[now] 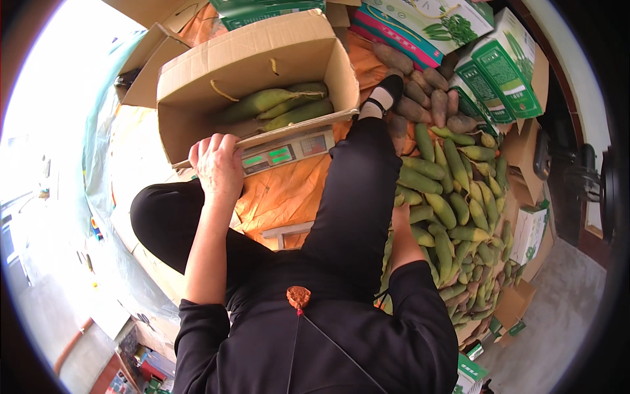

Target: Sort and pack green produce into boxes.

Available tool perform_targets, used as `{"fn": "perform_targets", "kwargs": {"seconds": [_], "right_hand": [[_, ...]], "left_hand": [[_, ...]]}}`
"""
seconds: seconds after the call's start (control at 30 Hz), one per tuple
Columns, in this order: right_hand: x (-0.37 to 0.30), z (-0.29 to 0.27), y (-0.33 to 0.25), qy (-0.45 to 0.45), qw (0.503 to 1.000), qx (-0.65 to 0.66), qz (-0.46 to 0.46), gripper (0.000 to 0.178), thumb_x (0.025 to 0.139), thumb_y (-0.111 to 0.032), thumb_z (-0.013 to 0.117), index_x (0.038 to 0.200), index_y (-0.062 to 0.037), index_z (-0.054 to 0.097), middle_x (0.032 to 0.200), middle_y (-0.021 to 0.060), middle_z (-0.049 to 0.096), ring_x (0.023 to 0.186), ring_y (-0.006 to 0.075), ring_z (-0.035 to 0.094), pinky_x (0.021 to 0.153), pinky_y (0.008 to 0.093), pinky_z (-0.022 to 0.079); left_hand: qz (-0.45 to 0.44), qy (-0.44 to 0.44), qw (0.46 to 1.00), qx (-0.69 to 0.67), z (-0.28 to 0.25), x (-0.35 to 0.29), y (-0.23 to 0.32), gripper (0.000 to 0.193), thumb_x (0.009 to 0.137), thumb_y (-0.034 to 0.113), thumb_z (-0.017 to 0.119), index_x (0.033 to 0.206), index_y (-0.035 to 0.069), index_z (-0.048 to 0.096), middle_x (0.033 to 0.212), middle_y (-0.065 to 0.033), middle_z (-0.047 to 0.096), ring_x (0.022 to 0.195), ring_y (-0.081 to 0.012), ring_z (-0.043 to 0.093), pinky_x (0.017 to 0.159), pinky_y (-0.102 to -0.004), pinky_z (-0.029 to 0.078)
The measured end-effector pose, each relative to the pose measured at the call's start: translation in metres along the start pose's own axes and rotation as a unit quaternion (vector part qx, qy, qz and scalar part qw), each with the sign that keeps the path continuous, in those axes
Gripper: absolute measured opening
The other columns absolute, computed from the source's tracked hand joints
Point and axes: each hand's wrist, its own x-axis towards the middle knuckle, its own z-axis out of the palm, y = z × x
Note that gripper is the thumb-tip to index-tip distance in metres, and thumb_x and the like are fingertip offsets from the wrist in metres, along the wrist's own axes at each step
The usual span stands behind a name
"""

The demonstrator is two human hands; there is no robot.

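My left hand [218, 167] is closed over the near rim of an open cardboard box [246, 56], at its left corner. Inside the box lie several long green radishes [262, 105], and two yellow rope handles hang on its far wall. The box rests on a digital scale [285, 155] with lit green readouts. On the right, my right hand [400, 215] reaches down beside my thigh to the edge of a large pile of green radishes [453, 210]. Its fingers are mostly hidden there, so whether it grips a radish cannot be seen.
Brownish-red root vegetables [420, 95] lie beyond the pile, by my right foot. Green and white printed cartons [505, 72] stand at the far right. Orange sheeting [279, 197] covers the floor between my legs, with a flat grey bar [287, 231] on it.
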Motion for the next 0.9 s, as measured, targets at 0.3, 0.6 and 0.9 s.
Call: {"fn": "perform_targets", "kwargs": {"seconds": [0.3, 0.6, 0.9], "right_hand": [[0.038, -0.033, 0.029, -0.071, 0.907, 0.346, -0.229, 0.045, 0.071, -0.006, 0.072, 0.109, -0.0009, 0.050, 0.109, 0.0201, 0.056, 0.100, 0.0387, 0.056, 0.084, 0.0448, 0.046], [-0.206, -0.178, -0.168, 0.128, 0.818, 0.255, -0.499, 0.057, 0.070, 0.005, 0.073, 0.119, -0.0047, 0.045, 0.112, 0.0087, 0.051, 0.104, 0.0193, 0.053, 0.092, 0.0328, 0.045], [-0.338, -0.204, -0.297, 0.038, 0.601, 0.349, -0.718, 0.058, 0.072, 0.009, 0.073, 0.118, -0.0004, 0.040, 0.112, 0.0124, 0.050, 0.105, 0.0222, 0.055, 0.095, 0.0368, 0.048]], "left_hand": [[0.017, 0.019, 0.996, -0.080, 0.019, 0.014, 0.021, 0.015, 0.072, 0.010, 0.069, 0.084, 0.012, 0.062, 0.085, -0.0040, 0.057, 0.095, -0.0253, 0.054, 0.096, -0.0423, 0.033], [0.014, 0.018, 0.997, -0.078, 0.018, 0.011, 0.013, 0.011, 0.073, 0.009, 0.067, 0.082, 0.012, 0.062, 0.083, -0.0031, 0.057, 0.094, -0.0238, 0.053, 0.097, -0.0434, 0.032], [0.022, 0.030, 0.997, -0.063, 0.016, 0.008, 0.010, 0.014, 0.071, 0.010, 0.069, 0.083, 0.012, 0.062, 0.084, -0.0039, 0.058, 0.093, -0.0249, 0.054, 0.093, -0.0406, 0.035]]}}
